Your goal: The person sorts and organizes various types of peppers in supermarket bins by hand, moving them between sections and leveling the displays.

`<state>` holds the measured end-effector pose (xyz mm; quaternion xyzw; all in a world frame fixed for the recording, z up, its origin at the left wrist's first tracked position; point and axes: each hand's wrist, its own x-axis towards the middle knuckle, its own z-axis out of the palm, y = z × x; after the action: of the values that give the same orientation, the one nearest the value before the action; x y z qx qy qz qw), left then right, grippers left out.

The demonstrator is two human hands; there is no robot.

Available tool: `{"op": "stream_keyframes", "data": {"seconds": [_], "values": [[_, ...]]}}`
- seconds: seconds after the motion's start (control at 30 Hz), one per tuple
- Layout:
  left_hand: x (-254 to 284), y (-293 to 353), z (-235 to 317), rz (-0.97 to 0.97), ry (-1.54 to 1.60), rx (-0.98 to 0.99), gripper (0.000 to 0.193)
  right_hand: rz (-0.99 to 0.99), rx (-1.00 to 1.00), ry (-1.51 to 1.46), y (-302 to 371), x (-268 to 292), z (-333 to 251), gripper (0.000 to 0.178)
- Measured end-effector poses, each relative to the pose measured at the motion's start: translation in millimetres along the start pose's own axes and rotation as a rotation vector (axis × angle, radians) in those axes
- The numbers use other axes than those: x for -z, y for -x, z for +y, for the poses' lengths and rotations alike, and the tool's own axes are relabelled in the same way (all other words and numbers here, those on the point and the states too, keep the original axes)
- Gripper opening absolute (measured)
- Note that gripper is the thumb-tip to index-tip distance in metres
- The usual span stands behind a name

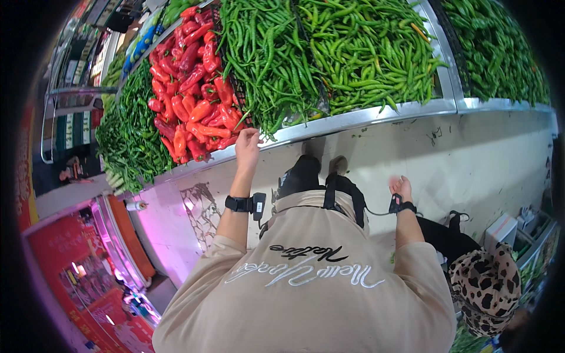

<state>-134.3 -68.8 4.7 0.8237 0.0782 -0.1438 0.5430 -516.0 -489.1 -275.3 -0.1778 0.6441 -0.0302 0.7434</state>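
Left hand: The left hand [247, 150] is at the stall's front edge, fingers loosely curled; no item shows in it, but the palm side is hidden, so I cannot tell whether it grasps anything.
Right hand: The right hand [401, 188] hangs well apart from the stall, released, its fingertips blurred and nothing visible in it.
Red peppers: The long red peppers [203, 110] are heaped just beyond the left fingers, glossy and plump; each probably light, firm but hollow, slippery, and likely to crack or bruise if squeezed hard.
Green chilies: The slender green chilies [271, 65] lie in a tangled pile beside them, some tips hanging over the edge near the left hand; likely very light, springy and apt to snag on one another.
Best hold: For a red pepper, the broad shoulder by the stem looks safest; for a chili, a light pinch at mid-length or the stem.
Stall rim: The metal rim [359, 117] is smooth and shiny, running along the front of the heaps; whether the fingers touch it is unclear.
Floor: The pale floor [482, 138] is scattered with green scraps.
Room: Pinkish light falls at left; at lower right another person in a spotted garment [485, 288] is near a white box [501, 231].
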Motion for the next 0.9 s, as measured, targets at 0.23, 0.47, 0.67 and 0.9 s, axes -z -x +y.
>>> {"op": "stream_keyframes", "data": {"seconds": [0.23, 0.47, 0.67, 0.9], "values": [[-34, -55, 1, 0.019, -0.228, -0.218, 0.033, -0.132, 0.348, 0.501, 110, -116, -80, 0.028], [-42, -114, 58, 0.231, -0.276, -0.402, 0.053, -0.474, 0.8, 1.374, 218, -289, -113, 0.047], [-43, -176, 103, 0.35, -0.37, -0.575, 0.064, -0.576, 1.079, 1.419, 277, -428, -86, 0.023], [-101, -216, 134, 0.034, -0.739, -0.498, 0.098, -0.722, 1.063, 1.66, 283, -475, -69, 0.043]]}}
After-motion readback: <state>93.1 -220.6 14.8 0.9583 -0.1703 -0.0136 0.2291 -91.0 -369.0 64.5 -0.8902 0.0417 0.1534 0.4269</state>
